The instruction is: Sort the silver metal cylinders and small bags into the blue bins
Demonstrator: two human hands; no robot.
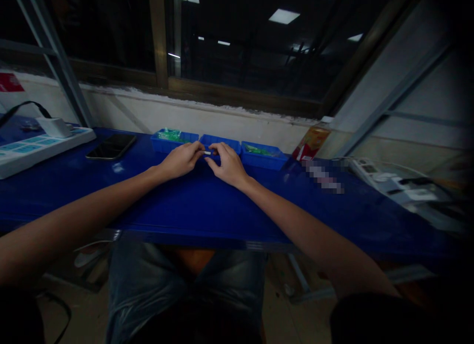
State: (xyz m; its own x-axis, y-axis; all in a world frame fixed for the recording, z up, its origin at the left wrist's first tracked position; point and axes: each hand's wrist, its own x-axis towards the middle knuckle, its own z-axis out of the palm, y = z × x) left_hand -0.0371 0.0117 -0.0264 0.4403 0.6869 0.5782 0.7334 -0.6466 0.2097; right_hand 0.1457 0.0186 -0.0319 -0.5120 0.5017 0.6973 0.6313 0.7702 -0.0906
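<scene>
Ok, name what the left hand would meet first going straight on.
The left hand, with the small white piece at its fingertips, would probably meet the right hand first, though depth is unclear.

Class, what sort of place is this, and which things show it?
Probably a workshop or factory workstation: three small blue plastic bins stand along the back of a glossy blue tabletop, with a long white power strip at its left.

Dark window point(244, 62), bright light panels point(284, 16), pale wall point(207, 117), glossy blue table point(192, 205)
</scene>
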